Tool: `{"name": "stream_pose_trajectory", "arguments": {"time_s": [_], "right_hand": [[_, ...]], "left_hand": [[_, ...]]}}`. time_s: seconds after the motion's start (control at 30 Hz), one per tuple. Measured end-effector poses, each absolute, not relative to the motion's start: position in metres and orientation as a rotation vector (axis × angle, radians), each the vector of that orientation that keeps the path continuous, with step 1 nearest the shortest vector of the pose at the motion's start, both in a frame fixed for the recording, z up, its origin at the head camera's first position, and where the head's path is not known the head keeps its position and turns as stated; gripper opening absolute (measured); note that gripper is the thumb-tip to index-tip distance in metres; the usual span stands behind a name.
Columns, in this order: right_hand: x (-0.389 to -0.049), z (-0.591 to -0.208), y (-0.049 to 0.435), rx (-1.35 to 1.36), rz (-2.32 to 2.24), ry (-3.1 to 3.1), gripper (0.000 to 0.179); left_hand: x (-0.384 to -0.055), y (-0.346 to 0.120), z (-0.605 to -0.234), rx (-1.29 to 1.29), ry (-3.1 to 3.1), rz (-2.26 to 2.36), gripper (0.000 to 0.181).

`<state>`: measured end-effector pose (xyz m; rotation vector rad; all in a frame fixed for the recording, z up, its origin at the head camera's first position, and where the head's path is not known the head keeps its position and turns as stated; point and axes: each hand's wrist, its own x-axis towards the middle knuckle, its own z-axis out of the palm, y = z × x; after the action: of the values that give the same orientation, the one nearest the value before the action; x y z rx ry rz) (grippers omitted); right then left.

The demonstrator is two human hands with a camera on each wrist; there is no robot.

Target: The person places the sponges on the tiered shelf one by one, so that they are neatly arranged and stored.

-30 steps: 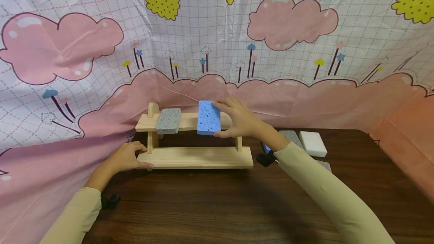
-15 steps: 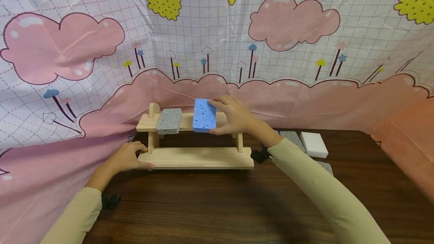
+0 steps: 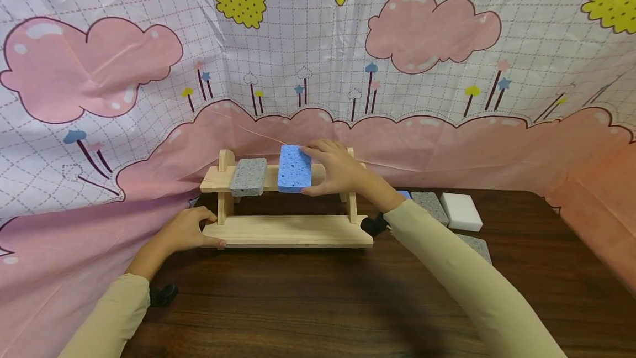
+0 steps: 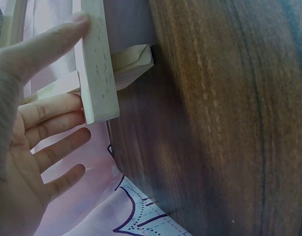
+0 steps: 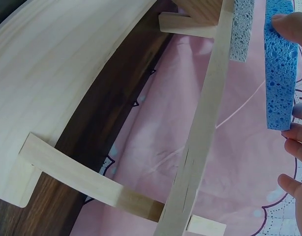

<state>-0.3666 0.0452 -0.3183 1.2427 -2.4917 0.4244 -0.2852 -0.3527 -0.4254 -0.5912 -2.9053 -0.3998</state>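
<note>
My right hand [image 3: 334, 169] pinches a blue sponge [image 3: 295, 169] by its right side, thumb in front and fingers behind. In the right wrist view the sponge [image 5: 280, 69] hangs apart from the upper board of a small two-tier wooden shelf [image 3: 288, 231]. A grey sponge [image 3: 249, 176] lies on that upper board, left of the blue one. My left hand [image 3: 185, 230] holds the left end of the lower board. In the left wrist view its thumb [image 4: 52, 46] lies over one side of the board [image 4: 98, 69], with two fingertips against the other.
Right of the shelf, on the dark wooden table [image 3: 278, 303], lie a white sponge [image 3: 461, 211], two grey sponges, one [image 3: 429, 207] beside the white one and one [image 3: 476, 247] nearer, and a partly hidden blue sponge [image 3: 403, 194]. A patterned cloth [image 3: 397, 142] hangs behind.
My right hand has moved left with the blue sponge, bringing it nearer the grey sponge on the upper board. The left hand stays in place on the shelf.
</note>
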Motion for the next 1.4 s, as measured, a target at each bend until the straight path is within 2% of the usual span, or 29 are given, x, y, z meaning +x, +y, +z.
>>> {"name": "stream_pose_trajectory", "arguments": {"time_s": [1.4], "right_hand": [[-0.381,-0.338,0.02,1.226,0.359,-2.602,0.099]], "left_hand": [[-0.285,-0.354,-0.426,-0.566,-2.915,-0.411,0.073]]}}
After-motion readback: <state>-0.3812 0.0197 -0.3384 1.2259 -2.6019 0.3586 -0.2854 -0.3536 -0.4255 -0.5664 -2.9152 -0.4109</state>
